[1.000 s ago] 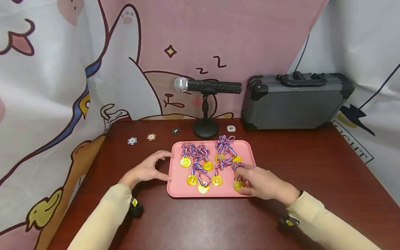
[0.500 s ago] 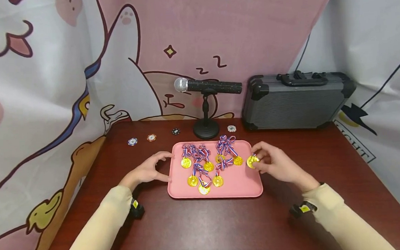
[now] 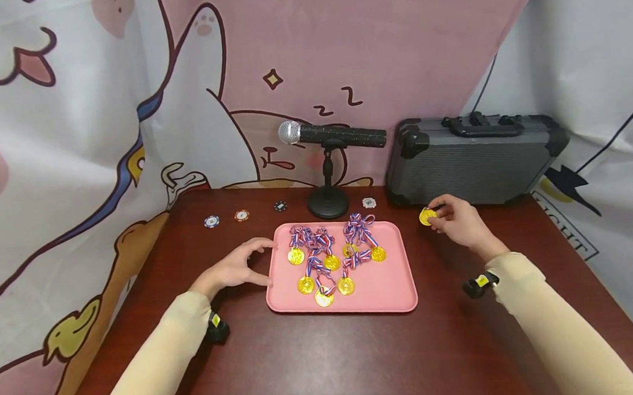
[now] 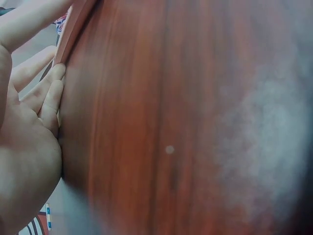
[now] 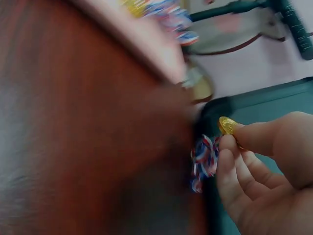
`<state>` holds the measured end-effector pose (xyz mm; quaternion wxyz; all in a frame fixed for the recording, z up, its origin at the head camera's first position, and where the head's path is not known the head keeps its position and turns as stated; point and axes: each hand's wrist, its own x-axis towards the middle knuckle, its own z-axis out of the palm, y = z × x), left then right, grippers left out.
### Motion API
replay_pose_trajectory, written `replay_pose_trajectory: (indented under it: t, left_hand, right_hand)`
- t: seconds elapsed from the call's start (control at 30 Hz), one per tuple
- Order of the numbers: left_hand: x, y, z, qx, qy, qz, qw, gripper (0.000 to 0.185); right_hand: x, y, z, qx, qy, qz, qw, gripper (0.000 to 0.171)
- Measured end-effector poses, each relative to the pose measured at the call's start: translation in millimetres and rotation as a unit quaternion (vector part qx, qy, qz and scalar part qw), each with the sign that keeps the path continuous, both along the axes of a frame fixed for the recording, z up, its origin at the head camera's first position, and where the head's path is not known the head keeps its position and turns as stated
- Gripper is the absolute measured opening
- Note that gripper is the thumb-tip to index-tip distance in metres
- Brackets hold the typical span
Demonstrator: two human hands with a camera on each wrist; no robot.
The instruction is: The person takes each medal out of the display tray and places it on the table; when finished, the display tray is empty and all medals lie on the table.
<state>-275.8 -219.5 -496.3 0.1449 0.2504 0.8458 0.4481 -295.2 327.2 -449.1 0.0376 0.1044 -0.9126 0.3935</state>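
I find the right hand [image 3: 464, 223] pinching one gold medal [image 3: 426, 216] right of the pink tray [image 3: 390, 291], near the grey case [image 3: 467, 173], while the left hand [image 3: 231, 269], fingers spread, touches the tray's left edge, presumably steadying it.

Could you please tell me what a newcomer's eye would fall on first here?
Probably the round gold medals with red, white and blue striped ribbons, lying on the pink rectangular tray near the head view's centre. Next, perhaps, the right hand, pinching one more gold medal to the tray's right, in front of the dark grey ribbed case. A black microphone with a silver mesh head shows behind the tray.
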Motion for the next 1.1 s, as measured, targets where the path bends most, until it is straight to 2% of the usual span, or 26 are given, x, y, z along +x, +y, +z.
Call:
replay_pose_trajectory:
  t: [0.13,0.23,0.4,0.6,0.67,0.77,0.87,0.97,1.1]
  left_hand:
    - [0.0,1,-0.4,-0.003,-0.007,0.000,1.0000,0.084]
    - [0.5,1,-0.4,-0.003,-0.001,-0.006,1.0000,0.084]
    - [1.0,0,2.2,-0.005,-0.005,0.001,1.0000,0.083]
    - [0.5,1,3.1,-0.011,-0.019,0.008,0.9997,0.083]
    - [0.8,1,2.5,-0.009,-0.021,0.009,0.9997,0.083]
    - [1.3,-1,1.4,-0.008,-0.015,0.005,0.9998,0.083]
    - [1.8,-2,1.3,-0.006,-0.007,0.003,1.0000,0.082]
    - [1.7,-2,1.8,-0.005,-0.006,0.004,1.0000,0.082]
    - [0.5,1,1.4,-0.004,-0.011,0.006,0.9999,0.083]
  right_hand:
    - [-2.1,3,-24.5,0.029,-0.025,0.005,0.999,0.027]
    - [-1.5,2,-34.1,0.066,-0.013,0.006,0.998,0.023]
    - [-3.3,-2,-35.9,0.133,0.035,0.006,0.990,0.021]
    - [-3.1,-6,-31.6,0.166,0.030,0.012,0.986,0.024]
    - [-0.7,-9,-29.4,0.178,0.045,0.013,0.983,0.025]
    - [4.8,-18,-22.1,0.175,0.080,0.017,0.981,0.025]
    - [10.1,-35,-13.6,0.150,0.113,0.043,0.981,0.025]
    - [15.1,-55,-7.6,0.115,0.116,0.101,0.981,0.027]
    - [21.1,-77,-8.8,0.094,0.094,0.167,0.977,0.035]
